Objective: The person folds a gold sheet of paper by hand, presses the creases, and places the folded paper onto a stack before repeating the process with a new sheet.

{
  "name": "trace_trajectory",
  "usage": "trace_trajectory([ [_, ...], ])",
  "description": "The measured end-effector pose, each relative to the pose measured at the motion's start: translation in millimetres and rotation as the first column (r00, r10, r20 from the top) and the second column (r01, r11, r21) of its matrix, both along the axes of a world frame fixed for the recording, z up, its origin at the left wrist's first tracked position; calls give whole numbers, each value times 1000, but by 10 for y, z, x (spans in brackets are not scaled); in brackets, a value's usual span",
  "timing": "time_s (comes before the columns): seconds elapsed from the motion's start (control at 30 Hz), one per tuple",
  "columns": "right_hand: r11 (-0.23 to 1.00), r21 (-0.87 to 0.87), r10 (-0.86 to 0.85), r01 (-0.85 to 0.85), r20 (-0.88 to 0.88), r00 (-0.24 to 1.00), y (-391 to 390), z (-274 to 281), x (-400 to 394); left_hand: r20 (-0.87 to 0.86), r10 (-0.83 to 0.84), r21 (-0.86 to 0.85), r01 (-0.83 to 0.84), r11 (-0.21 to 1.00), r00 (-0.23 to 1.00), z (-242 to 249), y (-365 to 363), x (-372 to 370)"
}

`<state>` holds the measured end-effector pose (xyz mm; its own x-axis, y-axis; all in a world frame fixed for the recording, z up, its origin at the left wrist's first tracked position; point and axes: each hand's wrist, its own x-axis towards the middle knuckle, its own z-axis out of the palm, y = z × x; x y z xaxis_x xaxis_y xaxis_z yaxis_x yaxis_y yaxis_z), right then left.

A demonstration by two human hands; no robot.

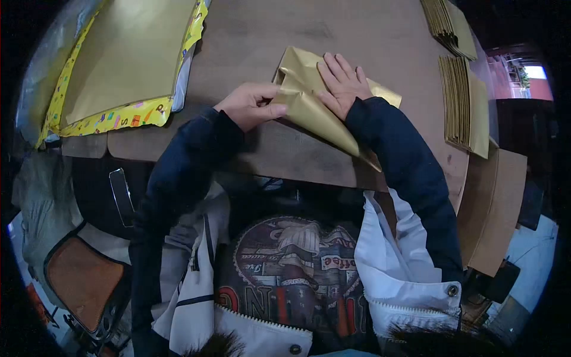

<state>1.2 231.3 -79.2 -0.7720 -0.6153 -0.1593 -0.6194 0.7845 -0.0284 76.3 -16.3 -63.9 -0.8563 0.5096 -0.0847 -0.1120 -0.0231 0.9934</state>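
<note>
A gold paper sheet (312, 110), partly folded over, lies on the brown table in front of me. My left hand (253, 105) is closed, pinching the paper's left edge between thumb and fingers. Flat on the upper right of the same paper rests my right hand (344, 86), its fingers spread and pressing the surface. A raised fold stands between the two hands. The paper's lower corner points toward the table's front edge, close to my right sleeve.
At the left, a stack of flat gold sheets (128, 53) lies on yellow printed wrapping (113, 121). Folded gold papers stand in two bundles along the right edge, a nearer one (464, 104) and a farther one (449, 27). A cardboard box (496, 208) sits below them.
</note>
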Motion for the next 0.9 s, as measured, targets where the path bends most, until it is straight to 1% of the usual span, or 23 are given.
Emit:
trace_trajectory([
  [0.03, 1000, -3, 8, -8, 5, 1000, 7, -2, -6, -1, -3, -1, 3, 1000, 1000, 0, 4, -7],
  [0.1, 1000, -2, 13, -13, 12, 1000, 23, 10, -2, 66, 27, 53, -30, 998, 997, -8, 26, -11],
  [0.13, 1000, 5, 4, -4, 25, 1000, 11, 31, 3, 68, 25, 55, -29, 998, 997, -13, 22, -21],
  [0.2, 1000, 10, -6, 5, 41, 999, -12, 58, 15, 170, 15, -14, -13, 1000, 985, -24, -26, -44],
  [0.23, 1000, 14, -14, 14, 41, 999, -22, 67, 23, 170, 14, -15, -12, 1000, 985, -27, -63, -45],
  [0.3, 1000, 18, -22, 21, 41, 999, -23, 66, 26, -117, -38, -248, 8, 969, 992, -25, -131, -43],
  [0.33, 1000, 20, -19, 18, 34, 999, -19, 58, 21, -118, -37, -248, 7, 969, 992, -23, -134, -10],
  [0.4, 1000, 21, -10, 10, 27, 1000, -12, 41, 20, -352, 15, -271, -117, 955, 936, -22, -135, 93],
  [0.43, 1000, -1, -4, 4, 23, 1000, -5, 33, 18, -351, 19, -272, -121, 955, 936, -65, -142, 114],
  [0.5, 1000, -27, -2, 3, 18, 1000, 0, 10, 11, -507, 76, -225, -217, 950, 858, -158, -149, 143],
  [0.53, 1000, -30, -3, 4, 14, 1000, 1, -7, 7, -507, 72, -227, -213, 950, 859, -154, -158, 142],
  [0.6, 999, -37, -5, 6, 6, 1000, 5, -9, 14, -385, 91, -263, -203, 943, 919, -99, -170, 135],
  [0.63, 1000, -16, 3, -3, 1, 1000, -5, 3, 20, -386, 89, -266, -203, 942, 918, -85, -226, 105],
  [0.67, 1000, 4, 9, -9, -3, 1000, -10, 16, 20, -308, 179, -207, -250, 946, 934, -76, -313, 36],
  [0.7, 1000, -1, 0, 0, -3, 1000, -12, 36, 21, -222, 259, -153, -296, 943, 940, -53, -358, -37],
  [0.73, 1000, 1, -1, 1, -5, 1000, -15, 56, 34, 11, 309, -193, -301, 934, 951, 168, -341, -108],
  [0.8, 1000, 2, 25, -25, -36, 999, -3, 31, 41, -49, 344, -222, -346, 912, 938, 465, 21, -223],
  [0.83, 1000, 5, 29, -29, -36, 999, -14, 24, 52, -354, 190, -251, -289, 924, 916, 380, 155, -355],
  [0.9, 999, 52, 14, -11, -61, 998, -30, 39, 42, -544, 81, -398, -341, 852, 835, 318, 512, -535],
])
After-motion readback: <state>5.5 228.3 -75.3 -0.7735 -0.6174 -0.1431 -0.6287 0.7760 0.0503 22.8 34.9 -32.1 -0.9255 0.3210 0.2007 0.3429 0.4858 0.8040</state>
